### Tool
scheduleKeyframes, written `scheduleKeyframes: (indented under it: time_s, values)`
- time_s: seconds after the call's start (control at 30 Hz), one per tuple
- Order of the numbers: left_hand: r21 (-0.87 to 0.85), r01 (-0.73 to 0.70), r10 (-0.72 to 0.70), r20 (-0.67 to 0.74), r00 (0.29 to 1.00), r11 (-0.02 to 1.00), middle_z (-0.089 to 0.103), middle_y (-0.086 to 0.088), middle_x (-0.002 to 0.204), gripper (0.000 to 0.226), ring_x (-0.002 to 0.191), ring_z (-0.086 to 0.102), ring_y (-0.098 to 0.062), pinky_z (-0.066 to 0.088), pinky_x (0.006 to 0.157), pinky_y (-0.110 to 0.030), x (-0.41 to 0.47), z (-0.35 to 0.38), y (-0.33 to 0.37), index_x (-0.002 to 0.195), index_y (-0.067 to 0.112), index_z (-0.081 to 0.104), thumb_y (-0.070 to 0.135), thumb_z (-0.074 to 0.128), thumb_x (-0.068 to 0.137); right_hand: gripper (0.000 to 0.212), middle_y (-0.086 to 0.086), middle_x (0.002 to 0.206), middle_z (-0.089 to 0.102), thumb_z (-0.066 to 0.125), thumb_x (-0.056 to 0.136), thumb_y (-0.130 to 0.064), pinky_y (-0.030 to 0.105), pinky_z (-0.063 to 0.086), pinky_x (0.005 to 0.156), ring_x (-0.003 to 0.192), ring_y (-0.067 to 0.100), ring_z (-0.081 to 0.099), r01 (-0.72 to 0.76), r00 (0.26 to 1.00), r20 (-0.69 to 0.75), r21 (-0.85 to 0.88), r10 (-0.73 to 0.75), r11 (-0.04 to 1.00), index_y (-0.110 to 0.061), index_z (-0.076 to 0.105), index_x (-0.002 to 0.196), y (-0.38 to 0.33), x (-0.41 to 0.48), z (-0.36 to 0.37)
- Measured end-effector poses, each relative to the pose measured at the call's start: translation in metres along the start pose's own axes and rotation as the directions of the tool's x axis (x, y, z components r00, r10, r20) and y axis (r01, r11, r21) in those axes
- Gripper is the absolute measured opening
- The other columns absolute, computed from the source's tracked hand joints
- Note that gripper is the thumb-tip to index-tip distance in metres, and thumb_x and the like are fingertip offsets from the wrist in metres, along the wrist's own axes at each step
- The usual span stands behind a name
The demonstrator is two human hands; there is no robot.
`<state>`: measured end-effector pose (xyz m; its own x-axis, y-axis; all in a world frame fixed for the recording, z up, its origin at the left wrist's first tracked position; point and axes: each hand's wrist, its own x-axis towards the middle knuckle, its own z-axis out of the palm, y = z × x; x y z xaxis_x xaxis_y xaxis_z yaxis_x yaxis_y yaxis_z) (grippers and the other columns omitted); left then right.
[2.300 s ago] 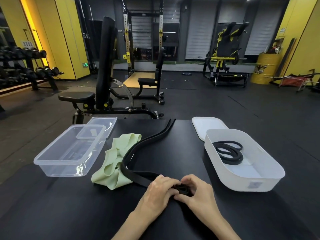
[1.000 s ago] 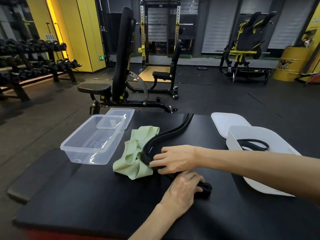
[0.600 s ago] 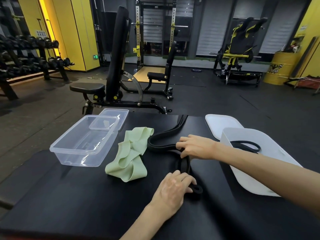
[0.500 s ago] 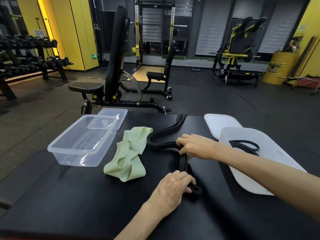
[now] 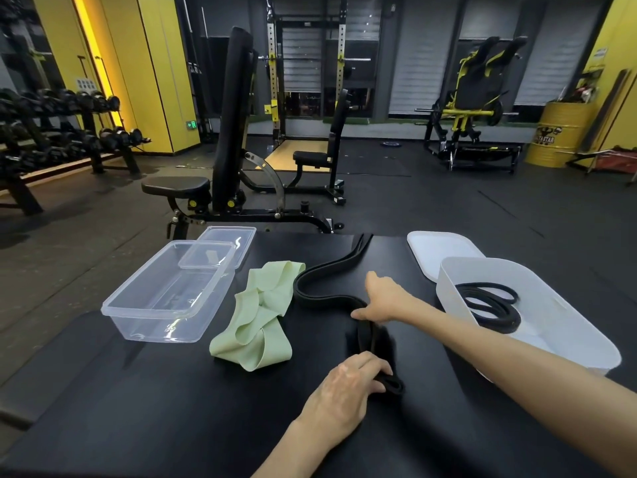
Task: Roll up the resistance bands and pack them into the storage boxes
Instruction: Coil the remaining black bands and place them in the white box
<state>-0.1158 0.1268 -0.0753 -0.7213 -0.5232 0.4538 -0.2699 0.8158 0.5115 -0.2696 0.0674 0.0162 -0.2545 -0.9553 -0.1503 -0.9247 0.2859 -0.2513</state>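
Note:
A long black resistance band [image 5: 312, 295] snakes over the black table [image 5: 165, 415] from the far edge towards me. Its near end is a small roll [image 5: 393, 388], which my left hand [image 5: 346, 381] grips with curled fingers. My right hand [image 5: 382, 298] reaches across and holds the same band at a bend, further from me. A crumpled light green band [image 5: 255, 326] lies loose to the left of the black one. A coiled black band [image 5: 493, 305] lies inside the white storage box [image 5: 579, 343] on the right.
A clear plastic box [image 5: 162, 298] stands at the left with its clear lid [image 5: 238, 236] behind it. The white box's lid [image 5: 437, 250] lies flat beyond the white box. A gym bench [image 5: 227, 139] stands just past the table's far edge.
My right hand has dragged the black band's bend to the right, away from the green band, so the stretch towards the roll lies straighter. My left hand stays on the rolled end.

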Motion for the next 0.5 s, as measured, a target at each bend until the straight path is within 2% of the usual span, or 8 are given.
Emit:
scheduleKeyframes:
  time_s: [0.07,0.1,0.17,0.2,0.27,0.37,0.43,0.5]
  values:
    - [-0.005,-0.005,0.005,-0.003,1.0,1.0,0.058,0.005,0.11,0.023,0.102,0.056,-0.009,0.045,0.09,-0.02,0.0,0.0,0.001,0.113,0.017,0.059,0.007,0.053,0.092,0.068,0.015,0.117,0.049,0.07,0.075,-0.055,0.034,0.042,0.075,0.106,0.033,0.055,0.02,1.0,-0.008,-0.116,-0.021,0.993,-0.007,0.042,0.115,-0.011,-0.005,0.003]
    - [-0.007,-0.01,0.01,-0.006,1.0,1.0,0.059,0.005,0.109,0.023,0.102,0.056,-0.009,0.045,0.09,-0.021,0.001,0.0,0.001,0.112,0.016,0.059,0.007,0.053,0.092,0.069,0.014,0.116,0.052,0.07,0.074,-0.06,0.033,0.042,0.076,0.108,0.032,0.054,0.029,0.999,0.044,-0.188,-0.021,0.982,-0.007,0.046,0.111,-0.017,-0.008,0.004]
    - [-0.01,-0.014,0.014,-0.011,1.0,1.0,0.059,0.004,0.108,0.023,0.101,0.056,-0.011,0.046,0.09,-0.024,0.0,0.0,0.0,0.111,0.015,0.059,0.007,0.053,0.091,0.058,0.008,0.099,0.06,0.07,0.073,-0.061,0.029,0.044,0.073,0.101,0.027,0.057,0.028,0.986,0.162,-0.298,0.022,0.954,-0.008,0.049,0.09,-0.029,-0.012,0.004]
    - [-0.012,-0.011,0.011,-0.012,1.0,1.0,0.059,0.004,0.108,0.022,0.102,0.057,-0.011,0.047,0.09,-0.025,0.0,0.0,0.0,0.111,0.016,0.059,0.008,0.053,0.091,0.052,0.006,0.09,0.061,0.073,0.075,-0.054,0.028,0.045,0.068,0.091,0.025,0.061,0.01,0.983,0.18,-0.301,0.047,0.954,-0.009,0.048,0.083,-0.032,-0.011,0.002]
    - [-0.017,-0.005,0.005,-0.016,1.0,1.0,0.059,0.005,0.11,0.023,0.102,0.057,-0.01,0.048,0.09,-0.026,0.0,0.001,0.0,0.112,0.017,0.059,0.008,0.052,0.092,0.038,0.009,0.09,0.062,0.078,0.076,-0.032,0.028,0.049,0.06,0.08,0.026,0.069,-0.037,0.98,0.18,-0.239,0.082,0.97,-0.01,0.048,0.083,-0.035,-0.009,-0.002]
    - [-0.019,-0.006,0.006,-0.021,1.0,1.0,0.058,0.006,0.11,0.023,0.102,0.057,-0.009,0.048,0.089,-0.025,0.001,0.0,0.0,0.112,0.018,0.058,0.007,0.052,0.092,0.023,0.015,0.095,0.065,0.073,0.076,-0.006,0.032,0.057,0.068,0.082,0.029,0.07,-0.107,0.978,0.172,-0.094,0.122,0.99,-0.007,0.053,0.087,-0.029,-0.004,-0.006]
    - [-0.018,-0.007,0.007,-0.02,1.0,1.0,0.059,0.007,0.11,0.024,0.103,0.056,-0.009,0.047,0.09,-0.025,0.001,0.001,-0.001,0.112,0.018,0.058,0.007,0.052,0.092,0.026,0.016,0.095,0.068,0.068,0.075,0.003,0.031,0.058,0.068,0.075,0.028,0.069,-0.135,0.978,0.167,0.048,0.125,0.99,-0.005,0.058,0.098,-0.02,-0.002,-0.008]
    - [-0.021,-0.001,0.001,-0.008,1.0,1.0,0.059,0.006,0.111,0.024,0.104,0.054,-0.008,0.045,0.091,-0.024,0.002,0.0,0.0,0.112,0.018,0.058,0.007,0.052,0.092,0.029,0.01,0.09,0.065,0.069,0.076,0.004,0.025,0.052,0.053,0.067,0.024,0.063,-0.133,0.984,0.145,0.198,0.105,0.971,-0.009,0.056,0.098,-0.009,-0.002,-0.009]
